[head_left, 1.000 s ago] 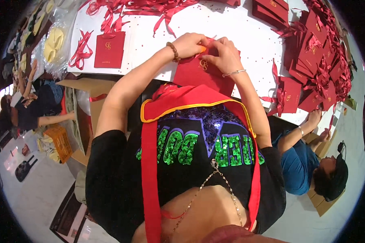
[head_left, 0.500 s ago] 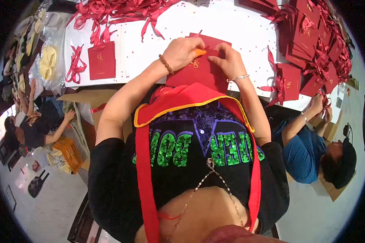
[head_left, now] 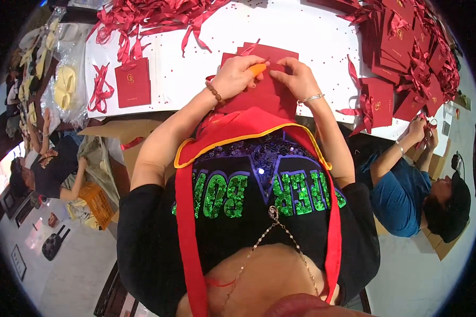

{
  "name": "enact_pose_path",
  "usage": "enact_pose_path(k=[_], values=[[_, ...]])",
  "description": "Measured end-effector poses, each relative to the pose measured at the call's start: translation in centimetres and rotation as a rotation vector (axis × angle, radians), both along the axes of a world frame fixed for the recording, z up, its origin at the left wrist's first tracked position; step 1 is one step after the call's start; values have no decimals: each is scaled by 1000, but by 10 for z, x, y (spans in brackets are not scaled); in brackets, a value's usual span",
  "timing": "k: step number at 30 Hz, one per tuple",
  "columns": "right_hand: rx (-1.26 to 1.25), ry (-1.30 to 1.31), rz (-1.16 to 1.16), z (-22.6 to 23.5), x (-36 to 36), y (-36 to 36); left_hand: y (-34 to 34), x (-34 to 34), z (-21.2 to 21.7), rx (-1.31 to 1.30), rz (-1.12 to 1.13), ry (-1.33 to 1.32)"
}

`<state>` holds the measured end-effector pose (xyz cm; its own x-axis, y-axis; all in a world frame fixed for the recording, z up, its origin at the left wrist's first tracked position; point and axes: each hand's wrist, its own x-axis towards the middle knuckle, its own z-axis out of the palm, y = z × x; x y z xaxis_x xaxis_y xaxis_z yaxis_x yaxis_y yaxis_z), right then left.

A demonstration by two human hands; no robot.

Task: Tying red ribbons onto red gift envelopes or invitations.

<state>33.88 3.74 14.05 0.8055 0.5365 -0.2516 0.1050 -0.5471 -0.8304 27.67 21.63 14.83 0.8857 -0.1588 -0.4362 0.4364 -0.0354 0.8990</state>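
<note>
A dark red paper bag (head_left: 269, 101) lies in front of me at the table's near edge, with more red card under it. My left hand (head_left: 238, 75) is closed round a small tool with an orange handle (head_left: 257, 69); its tip is hidden near the bag's upper part. Beside it, my right hand (head_left: 297, 79) bends its thumb and forefinger onto the bag, close to the tool. Whether a ribbon lies between those fingertips is too small to tell. A short red ribbon end (head_left: 250, 48) sticks up at the bag's far edge.
Finished-looking red bags (head_left: 134, 82) lie left, beside a looped ribbon (head_left: 100, 90). A ribbon heap (head_left: 148, 18) covers the far left. Bags with ribbons (head_left: 394, 50) pile up right. A co-worker in blue (head_left: 399, 193) handles ribbon at right; another person (head_left: 53, 164) is at left.
The gold-printed front between my hands no longer shows. My left hand has shifted slightly toward me and left, and more of the orange handle shows. The right hand has barely moved.
</note>
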Motion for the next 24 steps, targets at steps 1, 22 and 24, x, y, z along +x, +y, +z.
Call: enact_pose_path(k=[1,22,24], values=[[6,10,0,-3,1,1,0,-2,-9,177,13,-200],[112,46,-67,-1,-2,5,-8,0,10,823,-345,-410],[97,41,-76,-4,-2,6,-9,1,11,842,-360,-388]])
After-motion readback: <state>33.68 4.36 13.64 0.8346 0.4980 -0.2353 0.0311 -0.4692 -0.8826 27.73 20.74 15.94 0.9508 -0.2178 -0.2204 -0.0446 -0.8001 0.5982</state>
